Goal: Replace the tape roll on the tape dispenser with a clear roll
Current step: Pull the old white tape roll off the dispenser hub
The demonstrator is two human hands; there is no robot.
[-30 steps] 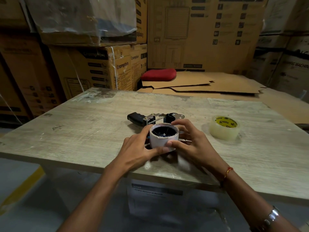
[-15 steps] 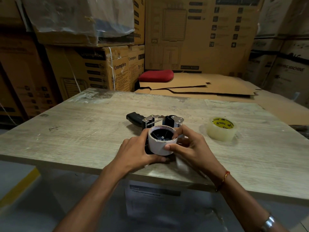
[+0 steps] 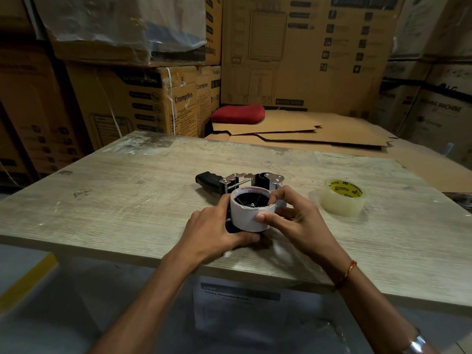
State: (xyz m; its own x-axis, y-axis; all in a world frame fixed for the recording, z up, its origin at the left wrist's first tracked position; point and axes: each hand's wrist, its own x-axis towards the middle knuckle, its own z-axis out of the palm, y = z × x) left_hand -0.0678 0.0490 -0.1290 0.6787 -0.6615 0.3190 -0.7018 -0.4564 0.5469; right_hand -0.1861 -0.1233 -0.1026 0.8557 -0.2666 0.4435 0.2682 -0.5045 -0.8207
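Stacked cardboard boxes (image 3: 143,98) fill the upper left of the frame, one draped in plastic sheeting. Below them a pale, wood-grain counter (image 3: 115,200) stretches across the middle of the frame. At its centre the left hand (image 3: 212,231) curls around the left side of a white tape roll (image 3: 251,213), thumb low at the front and fingers (image 3: 224,203) wrapped behind. The roll sits on the tape dispenser (image 3: 240,181), whose black handle and metal bracket show just behind the roll, pointing toward the left. The right hand (image 3: 298,226) grasps the same roll from the right, thumb pressed on its front wall and one finger hooked over the top rim. A thin red thread circles the right wrist, and a metal bracelet shows at the lower right. Behind the hands, at upper centre, a red cushion (image 3: 238,114) lies on flattened cardboard sheets (image 3: 319,134). To the right of the hands, apart from them, a clear roll (image 3: 343,198) with a yellow core label lies flat on the counter.
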